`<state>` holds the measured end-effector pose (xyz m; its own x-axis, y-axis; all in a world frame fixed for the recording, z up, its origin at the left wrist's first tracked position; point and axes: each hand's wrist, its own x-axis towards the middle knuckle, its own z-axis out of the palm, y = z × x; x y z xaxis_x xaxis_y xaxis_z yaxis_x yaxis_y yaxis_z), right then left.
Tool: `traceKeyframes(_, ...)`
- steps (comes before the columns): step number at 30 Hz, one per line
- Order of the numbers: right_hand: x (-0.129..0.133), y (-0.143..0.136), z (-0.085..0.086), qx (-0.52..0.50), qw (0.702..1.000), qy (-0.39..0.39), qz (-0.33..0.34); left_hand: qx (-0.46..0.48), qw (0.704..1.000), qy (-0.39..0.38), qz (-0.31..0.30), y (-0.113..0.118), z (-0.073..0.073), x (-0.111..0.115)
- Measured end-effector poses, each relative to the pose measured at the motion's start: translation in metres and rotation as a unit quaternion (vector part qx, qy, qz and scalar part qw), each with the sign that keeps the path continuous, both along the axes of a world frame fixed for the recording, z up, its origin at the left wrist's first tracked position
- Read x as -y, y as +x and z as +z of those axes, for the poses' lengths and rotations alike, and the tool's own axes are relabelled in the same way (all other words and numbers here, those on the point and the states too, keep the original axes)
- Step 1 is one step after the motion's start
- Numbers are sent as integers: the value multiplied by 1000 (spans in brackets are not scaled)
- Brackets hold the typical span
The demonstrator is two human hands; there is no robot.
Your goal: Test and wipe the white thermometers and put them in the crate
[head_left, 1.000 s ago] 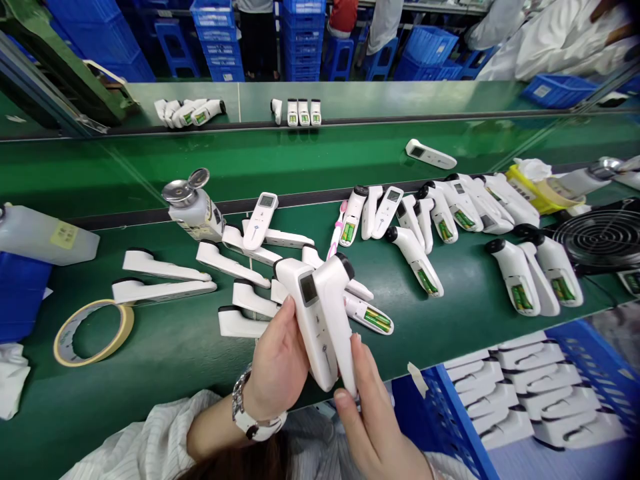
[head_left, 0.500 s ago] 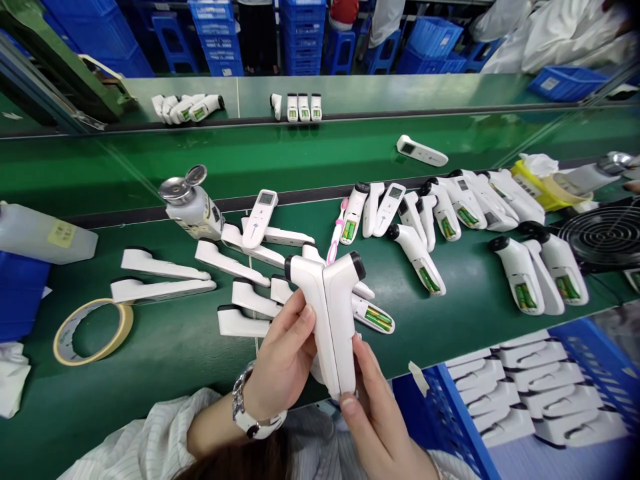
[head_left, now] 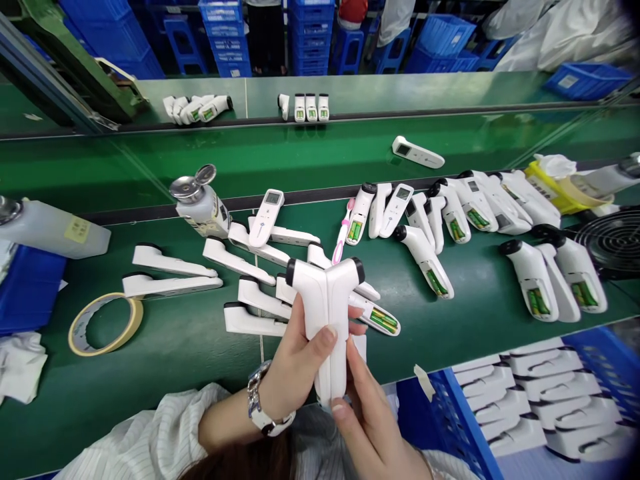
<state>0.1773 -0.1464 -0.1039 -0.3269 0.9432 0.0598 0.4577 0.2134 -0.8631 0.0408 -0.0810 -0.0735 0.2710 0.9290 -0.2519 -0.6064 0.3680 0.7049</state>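
Bright, even light, pale reflections on the green belt (head_left: 300,155), stretched edges, dark upper-right corner

1. This looks like a factory assembly line: a long, flat, dark green worktop (head_left: 190,373) runs along a glossy, bright green strip (head_left: 300,157).
2. Matching white plastic, pistol-shaped devices with black tips (head_left: 417,249) lie across it in quantity, several with green cylindrical batteries (head_left: 436,283) showing in their handles.
3. At the lower right, a blue plastic crate with slotted walls (head_left: 465,419) holds rows of white plastic parts (head_left: 573,387) (all of one pattern).
4. Bench supplies include a white plastic bottle with a hinged metal lid (head_left: 203,215) and a pale yellow tape roll (head_left: 134,323).
5. Behind are tall stacks of blue plastic crates (head_left: 311,40), low blue plastic stools (head_left: 179,30) and a person in black trousers (head_left: 265,33).
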Motion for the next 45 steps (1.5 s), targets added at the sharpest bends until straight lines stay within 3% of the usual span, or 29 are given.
traceKeyframes(4, -15, 10, 5, -28, 997, 75, 6, 28, 998, -50, -23, 2, 2, 1)
traceKeyframes(10, -48, 23, 34, -63, 978, 139, -140, 55, 988, -141, -20, 5, 7, -2)
traceKeyframes(14, -74, 9, 57, 30, 994, 78, -77, 67, 986, -149, -35, 4, 4, 0)
traceKeyframes(17, -92, 1, 63, 71, 993, 81, -43, 68, 985, -159, -25, 4, 0, 4)
traceKeyframes(21, -107, 4, 58, 48, 989, 94, -101, 55, 984, -164, -47, 5, -1, 7)
traceKeyframes(24, -107, 9, 55, 48, 986, 83, -138, 66, 982, -163, -64, 5, -1, 6)
traceKeyframes(29, -93, 9, 57, 90, 992, 78, -33, 67, 981, -178, -42, 4, -4, 5)
traceKeyframes(31, -92, 8, 58, 91, 993, 70, -38, 71, 981, -174, -44, 4, -4, 5)
traceKeyframes(35, -101, 9, 55, 12, 987, 48, -152, 84, 980, -161, -79, 6, -1, 3)
traceKeyframes(38, -105, 12, 47, -126, 970, -23, -205, 94, 979, -159, -90, 6, 2, 0)
traceKeyframes(41, -98, 13, 34, -300, 939, -112, -123, 118, 972, -167, -114, 4, 3, -1)
traceKeyframes(43, -90, 11, 27, -342, 918, -199, -23, 113, 968, -185, -122, 4, 3, -2)
traceKeyframes(45, -85, 8, 24, -357, 904, -236, -9, 102, 972, -187, -95, 3, 3, -2)
